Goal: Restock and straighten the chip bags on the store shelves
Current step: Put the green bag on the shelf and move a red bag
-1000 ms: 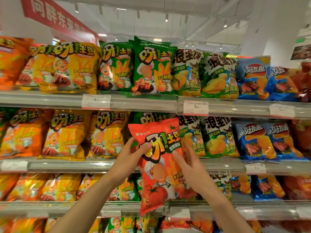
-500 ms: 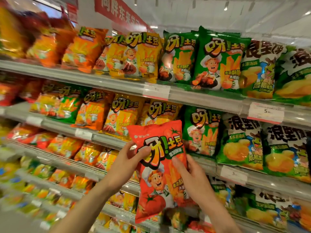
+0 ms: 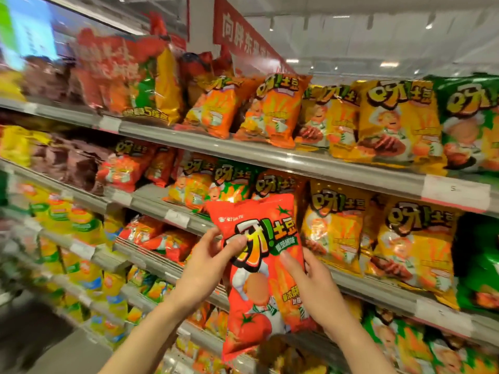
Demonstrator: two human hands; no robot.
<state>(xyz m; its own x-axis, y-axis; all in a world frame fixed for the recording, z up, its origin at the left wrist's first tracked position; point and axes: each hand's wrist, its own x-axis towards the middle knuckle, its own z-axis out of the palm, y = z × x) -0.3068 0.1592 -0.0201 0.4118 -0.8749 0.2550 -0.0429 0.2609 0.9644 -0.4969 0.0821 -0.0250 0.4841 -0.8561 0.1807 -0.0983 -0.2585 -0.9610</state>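
The red bag [image 3: 259, 276] stood upright in front of the shelves, its long axis running top to bottom with the tomato print at the lower end, and both hands held it off the shelving. The left hand [image 3: 208, 265] pinched the bag's left edge near the top, thumb laid across the printed logo and fingers curled behind. The right hand [image 3: 310, 282] gripped the right edge a little lower, thumb on the front face and the other fingers hidden behind the bag, so how they lay could not be told. Taking the red bag as the landmark: directly behind its upper half ran the middle shelf [image 3: 189, 225], carrying orange bags [image 3: 194, 184] just above and left of the bag's top edge and yellow bags [image 3: 334, 225] just to its right. Further left of the bag, on the shelf level with its top half, sat other red bags [image 3: 162, 241] that looked like the same tomato kind, though blur made that uncertain. If those were the match, the slot lay to the left of the hands and slightly away from the person, which would put the left hand nearer to it; the bag would likely need carrying sideways to the left, kept upright, then pushed back onto that shelf face forward. The top shelf [image 3: 243, 149] ran well above the bag.
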